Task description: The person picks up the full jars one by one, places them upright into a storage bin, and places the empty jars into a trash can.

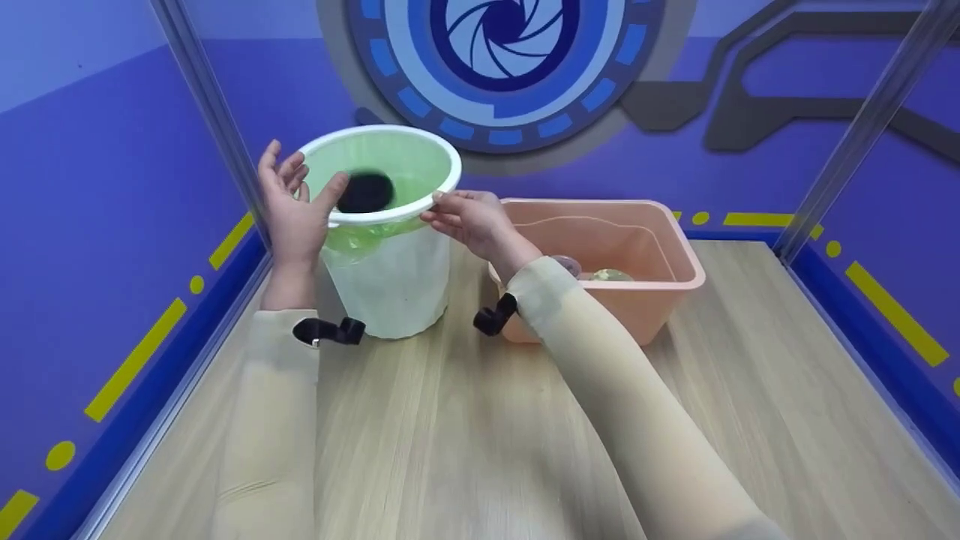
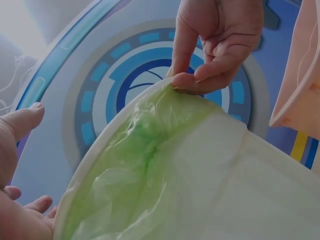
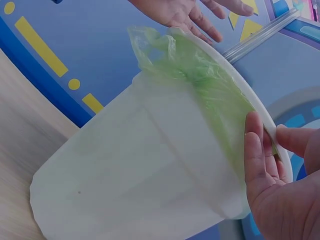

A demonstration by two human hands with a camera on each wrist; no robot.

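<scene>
A white trash bin (image 1: 394,289) stands at the left rear of the table, lined with a thin green plastic bag (image 2: 150,145) folded over its white rim. My right hand (image 1: 480,221) pinches the rim's right side, thumb above and fingers below, as the right wrist view (image 3: 280,185) also shows. At the left side of the rim is my left hand (image 1: 289,225), its fingers spread and thumb held apart. A blurred dark round object (image 1: 367,193) shows inside the bin's mouth, close to the left thumb; its kind is unclear.
Right of the bin stands a pink plastic tub (image 1: 637,247) with a couple of partly hidden items inside, one yellowish-green (image 1: 611,275). Blue printed walls (image 1: 112,187) enclose the wooden table (image 1: 465,450) at the back and sides.
</scene>
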